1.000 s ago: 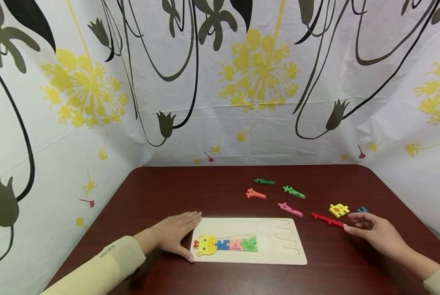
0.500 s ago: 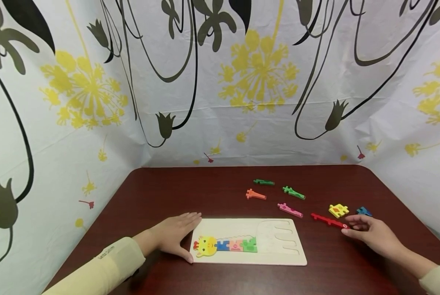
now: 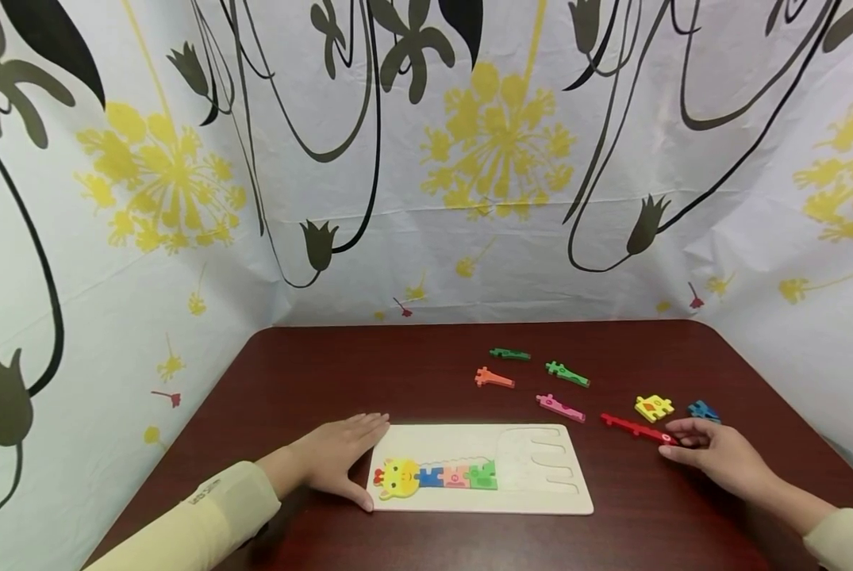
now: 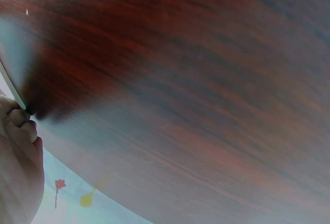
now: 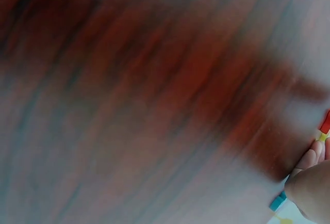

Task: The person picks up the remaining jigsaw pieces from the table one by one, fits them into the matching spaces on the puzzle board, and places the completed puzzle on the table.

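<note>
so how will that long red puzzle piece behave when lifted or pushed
The red puzzle piece looks stiff, as it shows no bend. It is probably light, being so slim. Pushed, it would likely slide rather than roll, given its flat top.

From the head, one camera looks forward-down; wrist cameras view the same tabletop (image 3: 390,377) closely.

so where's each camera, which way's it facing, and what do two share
Head: on the head, facing forward and down at the table, board and loose pieces; left grip, right grip and sleeves show.
Left wrist: on that wrist, facing the table; left grip at left edge.
Right wrist: on that wrist, facing the table; right grip at lower right.
Head and right wrist share the blue piece.
</note>
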Available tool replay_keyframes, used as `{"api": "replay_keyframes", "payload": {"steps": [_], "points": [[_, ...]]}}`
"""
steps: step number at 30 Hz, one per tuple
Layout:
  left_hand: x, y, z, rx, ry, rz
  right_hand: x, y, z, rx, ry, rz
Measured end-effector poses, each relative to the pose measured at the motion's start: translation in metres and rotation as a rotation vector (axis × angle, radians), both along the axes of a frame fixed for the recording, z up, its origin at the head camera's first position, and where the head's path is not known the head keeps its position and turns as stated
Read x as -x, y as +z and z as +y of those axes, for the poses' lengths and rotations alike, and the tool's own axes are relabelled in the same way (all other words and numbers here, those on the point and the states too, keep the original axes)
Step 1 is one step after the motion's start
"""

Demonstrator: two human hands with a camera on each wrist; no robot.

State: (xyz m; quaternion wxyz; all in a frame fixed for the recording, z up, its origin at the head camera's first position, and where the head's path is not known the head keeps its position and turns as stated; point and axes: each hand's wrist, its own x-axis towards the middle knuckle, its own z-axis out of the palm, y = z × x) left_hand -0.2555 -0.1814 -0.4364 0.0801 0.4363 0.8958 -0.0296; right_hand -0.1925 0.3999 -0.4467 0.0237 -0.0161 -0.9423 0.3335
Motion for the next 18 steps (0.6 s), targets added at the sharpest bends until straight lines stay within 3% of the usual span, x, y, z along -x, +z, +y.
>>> {"api": "replay_keyframes", "payload": {"steps": [18], "points": [[-0.0018,0.0005,0.0003,-0.01,0.005,0.001,0.0027,-0.0061,0.0018,-0.005,-0.007,-0.007]]}}
